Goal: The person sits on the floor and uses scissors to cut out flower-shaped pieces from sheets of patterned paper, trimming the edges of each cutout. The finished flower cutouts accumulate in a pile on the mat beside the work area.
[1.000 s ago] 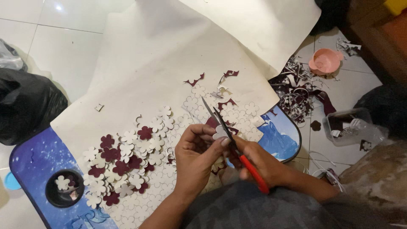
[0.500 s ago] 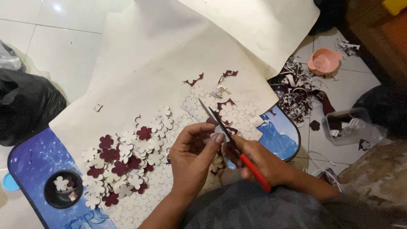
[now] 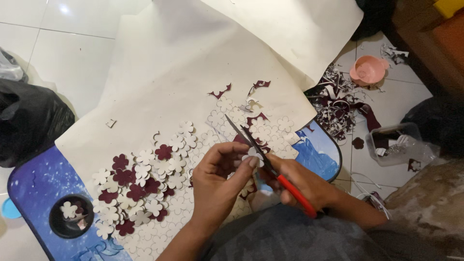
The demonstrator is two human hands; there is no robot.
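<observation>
My left hand [image 3: 220, 175] pinches a small white paper flower [image 3: 253, 154] between thumb and fingers. In my right hand [image 3: 299, 181] are red-handled scissors [image 3: 270, 164], whose dark blades point up and to the left and cross the flower's edge. Both hands hover over a big cream paper sheet [image 3: 193, 82] laid on a blue lap tray [image 3: 34, 183]. Several white and maroon cut flowers [image 3: 145, 179] lie scattered on the sheet, left of and under my hands.
A round cup hole [image 3: 72, 216] in the tray holds a few flowers. Maroon and white scraps [image 3: 343, 106] litter the floor at right, near a pink bowl [image 3: 368, 70] and a clear plastic box [image 3: 398, 142]. A black bag [image 3: 29, 121] sits at left.
My hands have shifted slightly; the flower has been turned a little between my left fingers while the scissors keep cutting around it.
</observation>
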